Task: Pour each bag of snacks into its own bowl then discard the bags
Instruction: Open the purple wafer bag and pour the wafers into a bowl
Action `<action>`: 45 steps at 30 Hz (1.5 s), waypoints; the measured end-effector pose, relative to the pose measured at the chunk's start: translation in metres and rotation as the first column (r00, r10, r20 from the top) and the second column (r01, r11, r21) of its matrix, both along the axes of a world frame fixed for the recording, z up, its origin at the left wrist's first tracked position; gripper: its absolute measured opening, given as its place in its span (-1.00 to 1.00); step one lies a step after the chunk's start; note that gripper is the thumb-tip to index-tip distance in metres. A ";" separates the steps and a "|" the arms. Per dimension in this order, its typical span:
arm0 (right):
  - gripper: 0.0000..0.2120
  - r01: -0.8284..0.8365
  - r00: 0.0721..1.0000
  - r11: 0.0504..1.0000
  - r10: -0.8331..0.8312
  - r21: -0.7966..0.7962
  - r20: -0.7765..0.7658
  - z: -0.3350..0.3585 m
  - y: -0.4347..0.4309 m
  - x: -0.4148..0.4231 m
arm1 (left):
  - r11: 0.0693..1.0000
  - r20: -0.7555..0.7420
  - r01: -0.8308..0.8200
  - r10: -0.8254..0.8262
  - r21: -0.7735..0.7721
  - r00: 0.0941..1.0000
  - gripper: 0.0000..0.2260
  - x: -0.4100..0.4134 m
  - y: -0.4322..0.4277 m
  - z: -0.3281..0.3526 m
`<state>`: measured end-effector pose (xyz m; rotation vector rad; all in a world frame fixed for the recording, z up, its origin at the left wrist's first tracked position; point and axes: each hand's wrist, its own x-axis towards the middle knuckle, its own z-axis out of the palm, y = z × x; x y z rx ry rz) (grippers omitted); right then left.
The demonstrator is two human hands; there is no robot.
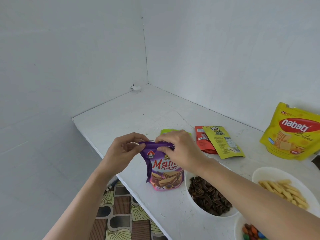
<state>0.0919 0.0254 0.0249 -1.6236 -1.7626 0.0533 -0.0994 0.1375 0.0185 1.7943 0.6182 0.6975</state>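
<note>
A purple bag of cube wafer biscuits (162,172) stands upright near the white table's left edge. My left hand (121,149) pinches the bag's top left corner, and my right hand (180,148) pinches the top edge beside it. To the right, a white bowl (195,205) holds dark seeds, a second bowl (270,172) holds yellow sticks, and a third bowl (239,227) at the bottom edge holds coloured candies. A yellow Nabati bag (292,134) stands at the far right.
Flat bags lie behind my hands: a green one (167,131) mostly hidden, a red one (202,141) and a yellow-green one (223,142) on top of it. White walls meet at the table's far corner. Patterned floor (119,213) shows beyond the table's left edge.
</note>
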 end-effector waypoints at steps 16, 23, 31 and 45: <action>-0.94 -0.004 1.000 0.973 -0.003 -0.232 -0.026 0.007 0.006 0.001 | 0.990 -0.411 0.117 -0.137 -0.074 0.901 -0.86 0.012 0.006 0.037; -0.91 0.049 0.997 0.980 -0.035 -0.194 0.071 0.007 0.000 0.000 | 0.992 -0.388 0.051 -0.093 -0.116 0.917 -0.79 0.017 0.003 0.032; -0.93 -0.060 0.997 0.985 0.066 -0.164 0.028 0.007 0.000 0.003 | 0.959 -0.352 0.227 -0.273 -0.169 0.895 -0.79 0.014 0.009 0.034; -0.87 -0.122 0.993 0.973 0.121 -0.198 -0.018 0.006 -0.001 0.012 | 0.915 -0.329 0.228 -0.340 -0.334 0.881 -0.84 0.026 0.012 0.032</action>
